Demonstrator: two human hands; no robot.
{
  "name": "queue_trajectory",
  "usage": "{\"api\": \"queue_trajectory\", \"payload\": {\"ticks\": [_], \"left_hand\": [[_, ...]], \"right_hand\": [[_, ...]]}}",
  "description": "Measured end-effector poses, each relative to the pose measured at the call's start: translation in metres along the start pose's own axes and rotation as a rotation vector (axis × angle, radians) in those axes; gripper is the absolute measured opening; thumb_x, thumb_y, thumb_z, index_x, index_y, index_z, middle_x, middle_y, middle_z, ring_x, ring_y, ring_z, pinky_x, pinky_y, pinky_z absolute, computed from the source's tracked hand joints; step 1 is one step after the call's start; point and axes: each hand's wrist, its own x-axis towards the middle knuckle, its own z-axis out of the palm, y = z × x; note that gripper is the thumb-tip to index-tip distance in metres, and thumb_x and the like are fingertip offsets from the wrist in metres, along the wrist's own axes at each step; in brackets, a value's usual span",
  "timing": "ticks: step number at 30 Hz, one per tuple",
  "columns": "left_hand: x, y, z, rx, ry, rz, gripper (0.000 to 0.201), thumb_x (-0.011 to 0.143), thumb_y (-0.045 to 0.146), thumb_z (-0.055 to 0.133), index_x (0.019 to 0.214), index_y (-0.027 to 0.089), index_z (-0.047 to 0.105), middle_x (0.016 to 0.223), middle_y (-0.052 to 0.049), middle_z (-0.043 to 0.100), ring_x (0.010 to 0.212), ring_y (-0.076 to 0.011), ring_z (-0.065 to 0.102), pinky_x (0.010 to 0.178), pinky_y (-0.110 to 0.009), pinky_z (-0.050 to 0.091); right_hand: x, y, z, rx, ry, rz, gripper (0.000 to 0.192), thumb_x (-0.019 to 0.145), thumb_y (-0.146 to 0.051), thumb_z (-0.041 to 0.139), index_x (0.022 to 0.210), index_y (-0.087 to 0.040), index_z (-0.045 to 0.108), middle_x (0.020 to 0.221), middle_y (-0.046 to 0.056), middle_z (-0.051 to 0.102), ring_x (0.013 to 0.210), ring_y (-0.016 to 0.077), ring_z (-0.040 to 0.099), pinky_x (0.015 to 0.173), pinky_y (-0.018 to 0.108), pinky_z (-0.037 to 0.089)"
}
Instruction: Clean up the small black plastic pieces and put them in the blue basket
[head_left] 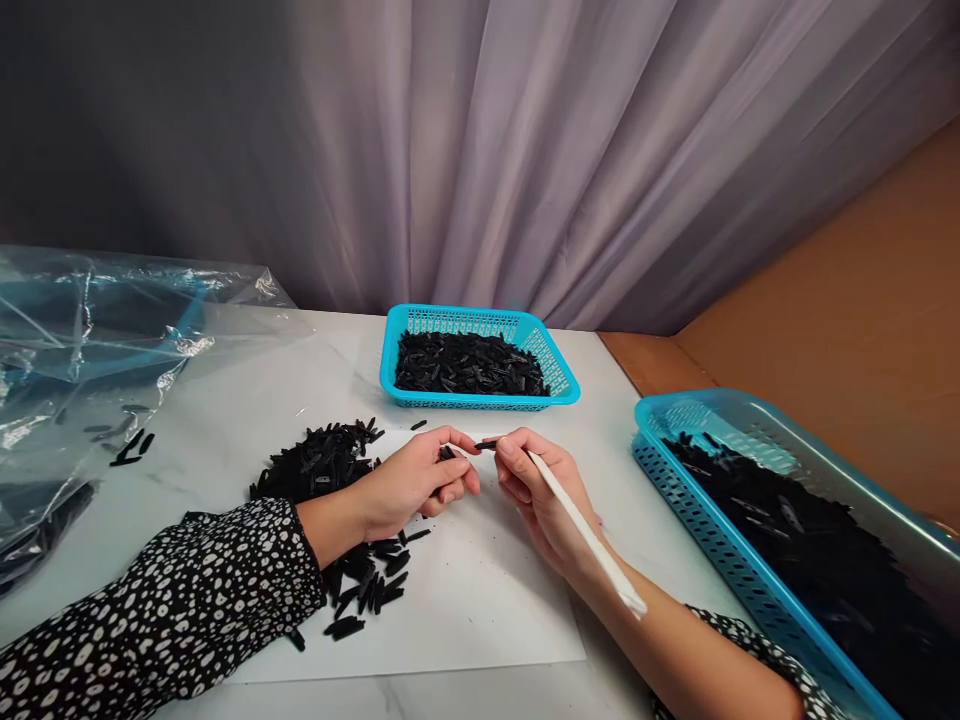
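My left hand (424,475) is closed, with small black pieces (447,454) between its thumb and fingers. My right hand (544,490) grips a long white stick-like tool (589,535), its rear end pointing back over the wrist. A thin dark tip or piece (486,445) juts from the right fingertips and meets the left index fingertip; I cannot tell whether it belongs to the tool. Both hands are above a white sheet (487,620). Beside and under the left forearm lies a heap of black, flake-like pieces (319,462), with several more scattered nearer me.
Behind the hands stands a blue plastic basket (555,385) of black pieces. A larger blue basket (705,540), also full of them, is at right. Clear plastic bagging (90,330) covers the left side, with a few loose pieces (133,447) near it. A grey curtain (465,150) hangs behind.
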Motion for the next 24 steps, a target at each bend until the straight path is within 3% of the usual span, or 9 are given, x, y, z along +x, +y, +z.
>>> {"api": "queue_trajectory", "payload": {"ticks": [3,7,14,19,21,24], "left_hand": [[0.003,-0.004,-0.003,0.031,-0.005,0.033,0.027,0.086,0.042,0.064,0.091,0.019,0.05,0.067,0.0,0.062,0.046,-0.0052,0.034,0.041,-0.019,0.009],[0.005,-0.006,-0.007,0.047,0.002,0.109,0.034,0.086,0.051,0.063,0.086,0.019,0.052,0.056,0.005,0.055,0.042,-0.0051,0.029,0.04,-0.019,0.011],[0.003,-0.002,-0.007,-0.061,-0.031,0.121,0.04,0.09,0.049,0.059,0.107,0.013,0.065,0.061,0.005,0.045,0.045,-0.0056,0.025,0.041,-0.022,0.011],[0.0,-0.003,-0.005,-0.063,-0.074,0.116,0.059,0.089,0.047,0.062,0.137,0.019,0.044,0.06,0.007,0.047,0.046,-0.0062,0.027,0.043,-0.021,0.011],[-0.001,-0.004,-0.004,-0.039,-0.079,0.125,0.064,0.088,0.047,0.064,0.141,0.022,0.038,0.058,0.008,0.047,0.046,-0.0066,0.029,0.043,-0.02,0.012],[-0.002,-0.004,-0.003,-0.012,-0.089,0.123,0.062,0.088,0.049,0.063,0.139,0.023,0.039,0.058,0.008,0.048,0.046,-0.0067,0.03,0.043,-0.02,0.012]], "right_hand": [[-0.002,-0.001,0.001,0.04,-0.011,0.025,0.037,0.074,-0.046,0.078,0.062,-0.019,0.056,0.057,-0.005,0.044,0.05,0.0083,0.022,0.047,0.026,0.016],[-0.003,0.0,0.001,0.079,-0.039,0.039,0.036,0.077,-0.044,0.076,0.063,-0.019,0.054,0.057,-0.006,0.043,0.049,0.0074,0.022,0.047,0.024,0.019],[0.0,0.004,-0.001,0.154,-0.061,0.057,0.022,0.079,-0.038,0.063,0.069,-0.02,0.057,0.066,0.0,0.059,0.045,0.0079,0.03,0.038,0.021,0.015],[0.0,0.007,0.0,0.032,-0.093,0.063,0.024,0.081,-0.043,0.066,0.084,-0.019,0.068,0.065,-0.002,0.057,0.046,0.0081,0.033,0.037,0.021,0.017],[-0.001,0.008,0.001,-0.106,-0.095,0.001,0.027,0.079,-0.044,0.072,0.09,-0.019,0.071,0.058,-0.005,0.05,0.046,0.008,0.032,0.04,0.021,0.021],[-0.001,0.012,0.001,-0.199,-0.096,-0.079,0.027,0.077,-0.045,0.075,0.081,-0.019,0.072,0.053,-0.005,0.049,0.045,0.0083,0.031,0.042,0.024,0.026]]}}
